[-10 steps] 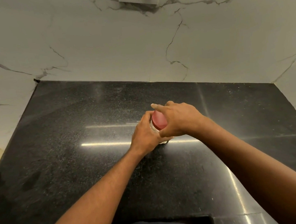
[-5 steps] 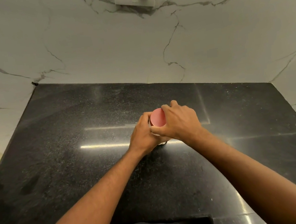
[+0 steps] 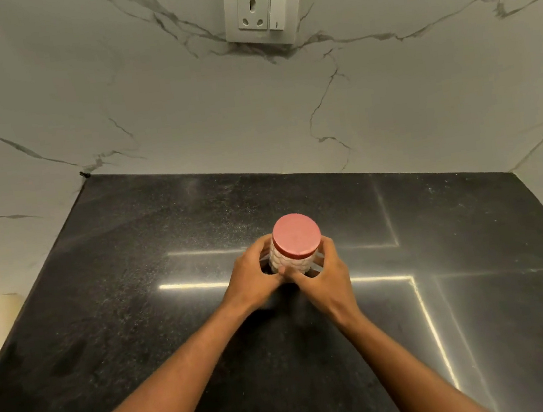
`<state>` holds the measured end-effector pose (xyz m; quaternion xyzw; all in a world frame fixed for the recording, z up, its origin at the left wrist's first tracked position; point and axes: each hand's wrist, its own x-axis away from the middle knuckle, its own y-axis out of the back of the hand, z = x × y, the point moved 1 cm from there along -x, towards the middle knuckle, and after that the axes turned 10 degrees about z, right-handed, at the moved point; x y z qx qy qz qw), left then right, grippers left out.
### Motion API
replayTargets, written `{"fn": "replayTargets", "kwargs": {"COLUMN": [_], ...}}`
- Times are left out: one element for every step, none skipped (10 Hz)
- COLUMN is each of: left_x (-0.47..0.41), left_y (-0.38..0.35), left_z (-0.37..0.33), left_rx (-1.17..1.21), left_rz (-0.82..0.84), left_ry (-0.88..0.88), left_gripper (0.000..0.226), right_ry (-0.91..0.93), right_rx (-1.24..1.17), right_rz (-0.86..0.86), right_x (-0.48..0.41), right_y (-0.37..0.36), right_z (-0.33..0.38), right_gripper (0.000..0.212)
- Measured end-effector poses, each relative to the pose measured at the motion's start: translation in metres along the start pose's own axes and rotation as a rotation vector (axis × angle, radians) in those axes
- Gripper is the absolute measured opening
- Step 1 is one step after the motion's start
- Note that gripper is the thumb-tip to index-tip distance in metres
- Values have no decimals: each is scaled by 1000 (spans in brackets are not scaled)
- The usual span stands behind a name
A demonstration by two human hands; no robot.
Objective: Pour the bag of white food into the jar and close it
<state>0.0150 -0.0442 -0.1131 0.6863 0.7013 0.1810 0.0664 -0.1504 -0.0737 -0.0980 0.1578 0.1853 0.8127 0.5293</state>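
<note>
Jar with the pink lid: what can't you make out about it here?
- Head view: the jar's lower wall and base, hidden by the left hand and right hand gripping it.
- Head view: whether the lid is fully tight; its rim covers the neck.
- Head view: the bag, nowhere in frame.

The black speckled stone surface (image 3: 141, 326) is polished and glossy. The round pink lid (image 3: 296, 234) looks matt, probably plastic; the veined white marble wall (image 3: 183, 120) is smooth.

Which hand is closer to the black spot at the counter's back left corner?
Left. The left hand holds the jar on the side toward the spot; the right hand holds the far side.
</note>
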Motion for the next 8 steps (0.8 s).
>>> {"fn": "replayTargets", "kwargs": {"left_x": [-12, -29, -43, -52, -54, -52, -42, -35], "left_y": [32, 65, 92, 107, 113, 112, 111, 102], "left_z": [-5, -6, -4, 4, 12, 20, 17, 18], "left_rx": [-7, 7, 13, 21, 30, 7, -89, -199], "left_rz": [-9, -8, -2, 23, 51, 51, 51, -30], "left_ry": [-14, 6, 31, 48, 69, 81, 81, 115], "left_gripper": [83, 80, 81, 82, 82, 77, 71, 91], "right_ry": [27, 62, 77, 62, 36, 30, 29, 64], "right_rx": [-42, -40, -12, -16, 8, 72, 181, 349], "right_rz": [34, 50, 70, 82, 110, 118, 164, 121], "right_x": [-23, -51, -75, -90, -95, -98, -91, -88], "right_y": [-8, -20, -34, -45, -55, -61, -61, -61], "right_z": [15, 28, 40, 43, 41, 34, 42, 39], "right_gripper": [90, 87, 83, 83, 86, 85, 87, 93]}}
